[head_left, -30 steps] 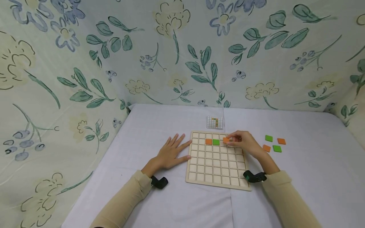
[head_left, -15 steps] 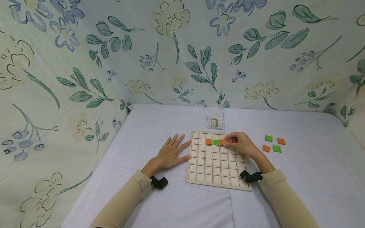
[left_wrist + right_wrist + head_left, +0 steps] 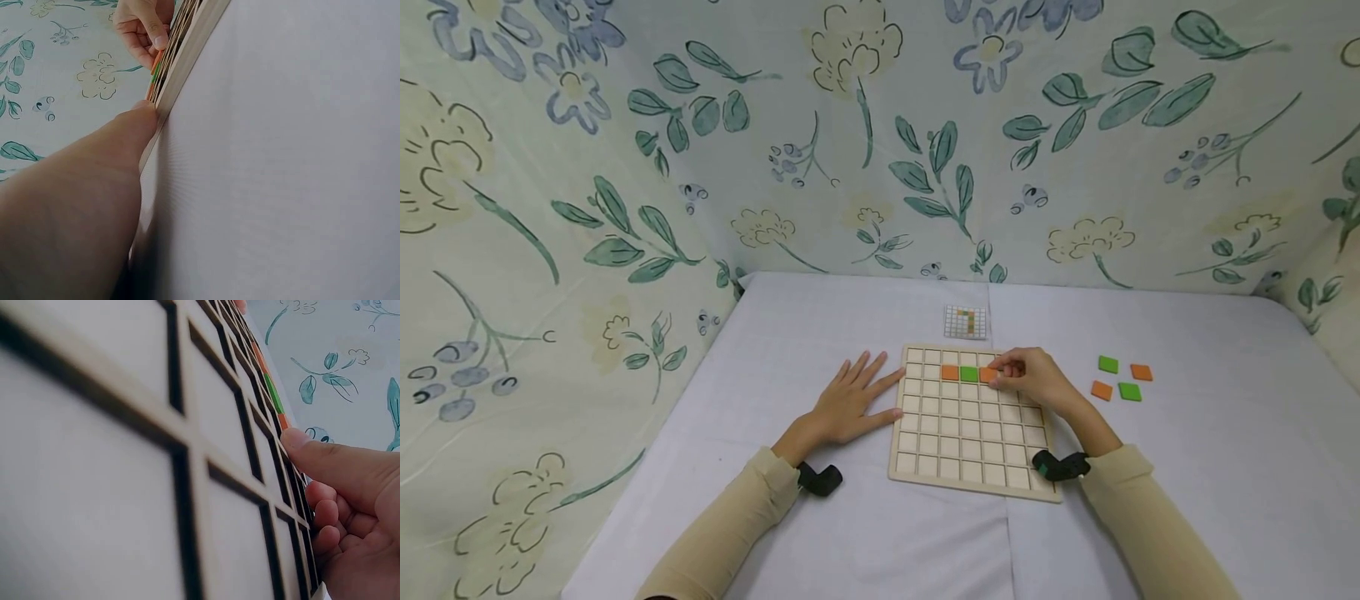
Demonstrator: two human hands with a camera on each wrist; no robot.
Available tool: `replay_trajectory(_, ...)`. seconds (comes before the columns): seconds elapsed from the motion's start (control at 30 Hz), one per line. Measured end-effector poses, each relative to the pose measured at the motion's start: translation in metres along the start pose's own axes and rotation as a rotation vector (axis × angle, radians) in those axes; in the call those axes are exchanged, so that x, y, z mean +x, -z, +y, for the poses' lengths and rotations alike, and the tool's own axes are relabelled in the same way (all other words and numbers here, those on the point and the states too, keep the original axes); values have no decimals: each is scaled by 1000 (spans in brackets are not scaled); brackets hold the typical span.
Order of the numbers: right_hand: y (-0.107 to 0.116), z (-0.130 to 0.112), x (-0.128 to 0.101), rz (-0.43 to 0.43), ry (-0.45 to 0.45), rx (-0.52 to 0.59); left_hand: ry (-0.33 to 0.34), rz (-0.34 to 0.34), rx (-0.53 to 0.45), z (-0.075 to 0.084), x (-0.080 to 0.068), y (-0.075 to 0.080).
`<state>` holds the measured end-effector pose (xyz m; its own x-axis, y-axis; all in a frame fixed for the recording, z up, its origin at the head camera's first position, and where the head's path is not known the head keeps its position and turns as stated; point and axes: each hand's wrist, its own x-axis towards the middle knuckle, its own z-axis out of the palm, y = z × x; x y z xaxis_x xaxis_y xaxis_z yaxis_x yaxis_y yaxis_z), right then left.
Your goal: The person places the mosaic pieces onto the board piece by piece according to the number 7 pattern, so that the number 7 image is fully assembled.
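Board: pale wooden grid board with square cells, flat on the white tablecloth.
Left hand: left hand lies palm down at the board's 9 o'clock edge, fingers straight and spread, fingertips touching the frame; the left wrist view shows the thumb against the rim.
Right hand: right hand is over the board's 1 o'clock area; thumb and forefinger pinch the orange square tile, the other fingers curled under.
Tile position: second row from the far edge, just at 3 o'clock of the green square tile, which has another orange tile on its 9 o'clock side.
Seating: cannot tell if the pinched tile is fully down in its cell.
Doing it well: judgement only; lower the tile level, square its edges to the cell walls, press lightly with one fingertip, keep the left hand bracing the frame.
Spares: two green and two orange tiles at the board's 3 o'clock, well apart from it.
Reference: small printed grid card at 12 o'clock.
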<state>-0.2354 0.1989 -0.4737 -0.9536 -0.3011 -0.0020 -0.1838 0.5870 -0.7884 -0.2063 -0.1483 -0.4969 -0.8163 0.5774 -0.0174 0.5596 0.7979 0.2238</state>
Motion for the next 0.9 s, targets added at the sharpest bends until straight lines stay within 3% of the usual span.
replay_trajectory(0.47,1,-2,0,2,-41,30,10,-12,12,-1,0,-2)
replay_trajectory(0.9,2,1,-3,7,-13,46,-9,0,-9,-3,0,-1)
